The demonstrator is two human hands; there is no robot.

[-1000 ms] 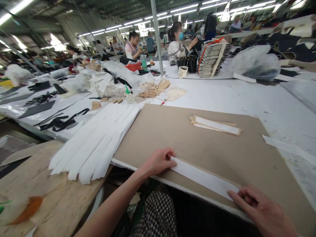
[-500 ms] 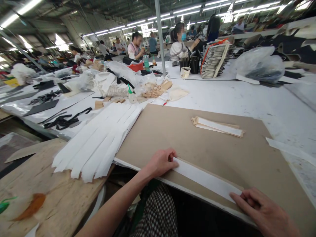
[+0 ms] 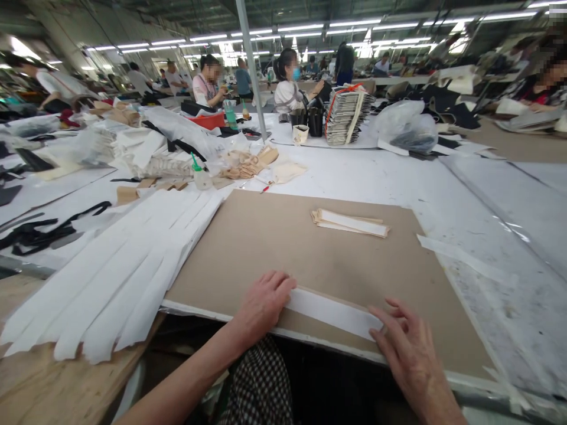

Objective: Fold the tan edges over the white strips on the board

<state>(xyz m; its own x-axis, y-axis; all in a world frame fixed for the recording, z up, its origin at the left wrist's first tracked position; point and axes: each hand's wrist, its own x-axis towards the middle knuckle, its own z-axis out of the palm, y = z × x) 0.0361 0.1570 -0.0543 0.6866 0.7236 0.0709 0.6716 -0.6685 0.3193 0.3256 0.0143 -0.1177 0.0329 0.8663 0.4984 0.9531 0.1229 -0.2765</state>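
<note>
A white strip point(image 3: 332, 313) with a thin tan edge along its far side lies lengthwise on a brown board point(image 3: 283, 242), close to the board's front edge. My left hand point(image 3: 266, 304) is closed over the strip's left end, pressing it down, and the end itself is hidden under the fingers. At the opposite end, my right hand point(image 3: 407, 342) has its thumb and forefinger at the strip's two long edges, the other fingers curled. Farther back on the board rests a small pile of tan and white strips point(image 3: 352, 223).
Many long white strips point(image 3: 119, 265) are fanned out left of the board, overhanging a wooden surface point(image 3: 26, 383). Behind stand a green-tipped bottle point(image 3: 201, 174), tan scraps point(image 3: 248, 162) and a tied stack point(image 3: 349, 115). A loose white strip point(image 3: 460, 257) crosses the right edge. Several people work beyond.
The view has swung right, so the table's things sit farther left. My right hand has shifted from thumb on top to thumb and forefinger across the strip's end. My left fingers lie flatter.
</note>
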